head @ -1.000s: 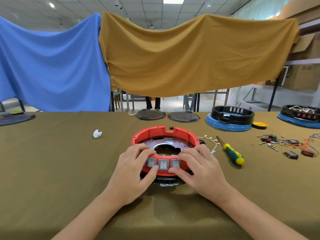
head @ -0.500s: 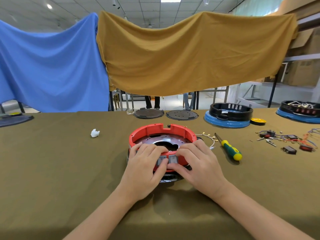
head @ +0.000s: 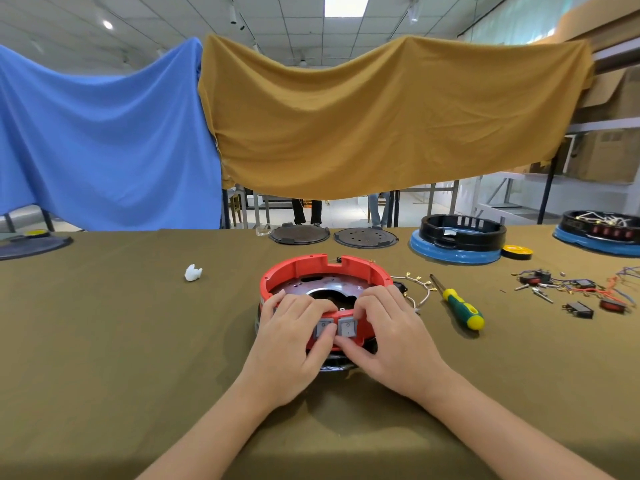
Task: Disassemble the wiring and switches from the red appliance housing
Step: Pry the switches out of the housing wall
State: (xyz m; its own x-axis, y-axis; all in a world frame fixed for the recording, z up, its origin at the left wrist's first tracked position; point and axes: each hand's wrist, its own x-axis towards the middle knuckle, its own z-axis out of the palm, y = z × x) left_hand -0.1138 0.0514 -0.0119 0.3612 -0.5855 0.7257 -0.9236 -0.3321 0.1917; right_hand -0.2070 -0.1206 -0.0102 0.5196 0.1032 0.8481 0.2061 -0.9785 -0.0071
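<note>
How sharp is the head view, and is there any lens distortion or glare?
Head view: hands and red housing sharp; wide-angle bending curves the table edge and the shelves at right; ceiling light blown out; soft shadows under the forearms.

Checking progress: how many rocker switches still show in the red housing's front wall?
2: left switch by the left hand, right switch by the right hand. Hands cover the red housing beside them; more may be hidden.
</note>
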